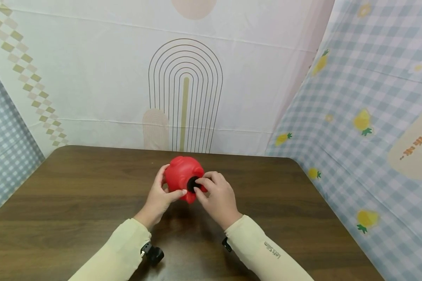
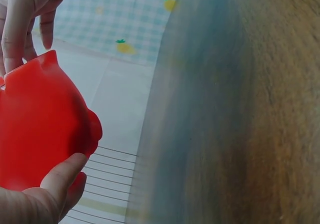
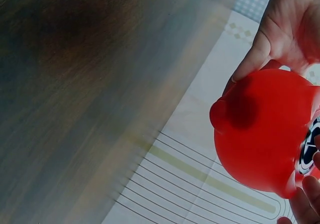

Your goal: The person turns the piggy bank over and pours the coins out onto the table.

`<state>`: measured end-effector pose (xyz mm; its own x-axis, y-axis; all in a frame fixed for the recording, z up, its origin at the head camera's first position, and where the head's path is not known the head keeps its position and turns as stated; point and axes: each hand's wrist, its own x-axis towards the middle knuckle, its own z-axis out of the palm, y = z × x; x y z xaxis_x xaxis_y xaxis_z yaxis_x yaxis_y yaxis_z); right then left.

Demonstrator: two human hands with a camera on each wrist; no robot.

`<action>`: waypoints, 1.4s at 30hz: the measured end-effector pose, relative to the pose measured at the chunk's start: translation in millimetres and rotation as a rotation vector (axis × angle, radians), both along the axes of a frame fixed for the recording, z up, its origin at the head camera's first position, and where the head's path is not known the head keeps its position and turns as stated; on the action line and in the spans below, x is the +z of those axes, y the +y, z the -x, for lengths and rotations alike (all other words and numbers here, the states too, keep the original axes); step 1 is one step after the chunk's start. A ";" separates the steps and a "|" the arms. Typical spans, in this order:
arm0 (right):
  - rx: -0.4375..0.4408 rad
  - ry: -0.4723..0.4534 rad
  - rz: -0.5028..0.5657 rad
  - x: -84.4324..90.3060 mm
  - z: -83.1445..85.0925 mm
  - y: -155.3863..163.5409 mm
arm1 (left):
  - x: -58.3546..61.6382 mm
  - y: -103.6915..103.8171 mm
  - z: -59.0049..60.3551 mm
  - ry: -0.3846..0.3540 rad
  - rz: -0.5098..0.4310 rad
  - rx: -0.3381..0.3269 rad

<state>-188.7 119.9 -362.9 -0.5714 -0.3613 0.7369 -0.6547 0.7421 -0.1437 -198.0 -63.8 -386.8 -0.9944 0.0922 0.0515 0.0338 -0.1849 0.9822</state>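
Observation:
A red rounded plastic toy (image 1: pixel 181 175), shaped like a piggy bank, is held up above the brown wooden table (image 1: pixel 74 203). My left hand (image 1: pixel 160 194) grips its left side, thumb under the body. My right hand (image 1: pixel 214 193) pinches a black round plug (image 1: pixel 192 184) set in the toy's near face. In the left wrist view the red toy (image 2: pixel 42 126) fills the left side, with my left thumb (image 2: pixel 62 176) below it. In the right wrist view the red toy (image 3: pixel 265 126) shows a black-and-white round plug (image 3: pixel 310 146) at its right edge.
The table's far edge meets a pale backdrop with an arch pattern (image 1: pixel 185 93). A blue checked cloth with yellow fruit prints (image 1: pixel 365 117) hangs along the right side. Both sleeves are cream, and small black camera mounts (image 1: pixel 154 253) sit at the wrists.

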 end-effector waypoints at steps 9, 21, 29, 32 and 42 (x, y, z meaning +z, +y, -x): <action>-0.026 0.019 -0.067 -0.3 0.5 -2.4 | -0.6 0.9 -0.2 0.001 0.032 0.002; -0.022 0.086 -0.058 -0.6 -0.4 -5.5 | -0.6 -0.3 -0.4 0.042 0.038 -0.031; -0.001 0.136 -0.042 1.0 -0.9 -6.3 | 0.2 -0.3 -0.2 0.050 0.056 -0.040; 0.005 0.144 -0.049 1.5 -0.7 -6.5 | 0.2 0.2 -0.6 0.033 0.056 -0.041; 0.023 0.141 -0.082 2.7 0.7 -5.0 | -0.4 0.8 -1.1 0.003 0.051 -0.031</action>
